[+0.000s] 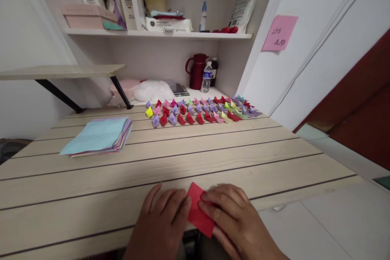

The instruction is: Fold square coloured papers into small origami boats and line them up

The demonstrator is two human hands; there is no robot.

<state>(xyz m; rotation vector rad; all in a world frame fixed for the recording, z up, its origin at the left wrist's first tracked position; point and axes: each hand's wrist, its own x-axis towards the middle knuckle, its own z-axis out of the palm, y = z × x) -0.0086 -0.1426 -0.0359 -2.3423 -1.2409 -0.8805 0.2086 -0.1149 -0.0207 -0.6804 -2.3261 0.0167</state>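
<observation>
A folded piece of red paper (198, 210) lies on the wooden table (183, 158) at its near edge. My left hand (161, 221) rests on the table with its fingertips pressing the paper's left side. My right hand (234, 221) lies over the paper's right side, fingers curled and pressing down on it. Further back, several small folded paper shapes (201, 110) in red, purple, pink, yellow and green stand in rows. A stack of coloured paper sheets (99, 135), light blue on top, lies at the left.
Behind the table a lower surface holds a dark red jug (196, 71), a water bottle (206, 77), a pink container (126, 87) and a white bag (154, 90). A shelf (158, 34) above carries boxes and bottles. A pink note (279, 32) sticks to the right wall.
</observation>
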